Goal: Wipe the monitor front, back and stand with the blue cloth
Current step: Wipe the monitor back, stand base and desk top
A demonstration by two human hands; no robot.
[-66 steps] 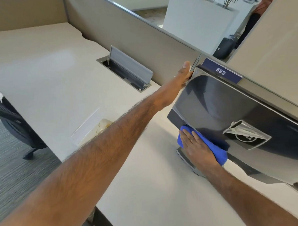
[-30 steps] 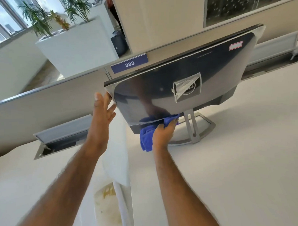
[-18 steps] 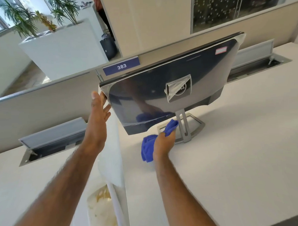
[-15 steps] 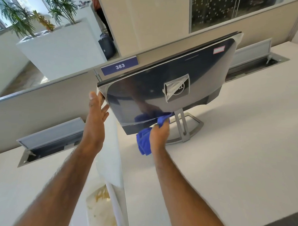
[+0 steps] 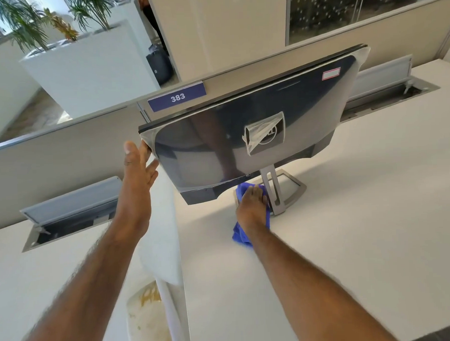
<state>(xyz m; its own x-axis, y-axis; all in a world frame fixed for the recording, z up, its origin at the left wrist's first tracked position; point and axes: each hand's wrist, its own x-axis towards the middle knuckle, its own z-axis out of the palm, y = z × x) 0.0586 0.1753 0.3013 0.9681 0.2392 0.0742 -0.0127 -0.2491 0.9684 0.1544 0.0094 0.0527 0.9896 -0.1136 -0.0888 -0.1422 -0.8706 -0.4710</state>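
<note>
The monitor (image 5: pixel 218 150) stands on the white desk with its glossy dark back toward me, peeling film over its logo. Its silver stand (image 5: pixel 283 193) rises from a flat base behind the lower edge. My left hand (image 5: pixel 137 173) touches the monitor's left edge with straight fingers, steadying it. My right hand (image 5: pixel 252 207) presses the blue cloth (image 5: pixel 240 233) down beside the stand's foot, just under the monitor's bottom edge. The screen side is hidden from me.
A beige partition with a blue "383" sign (image 5: pixel 176 96) runs behind the monitor. Open cable trays (image 5: pixel 70 216) (image 5: pixel 384 88) sit in the desk at left and right. A thin white divider (image 5: pixel 168 249) splits the desk (image 5: pixel 348 229) between my arms.
My right hand has dropped from the monitor's lower back edge to the desk beside the stand, taking the cloth with it. The left hand stays on the left edge.
</note>
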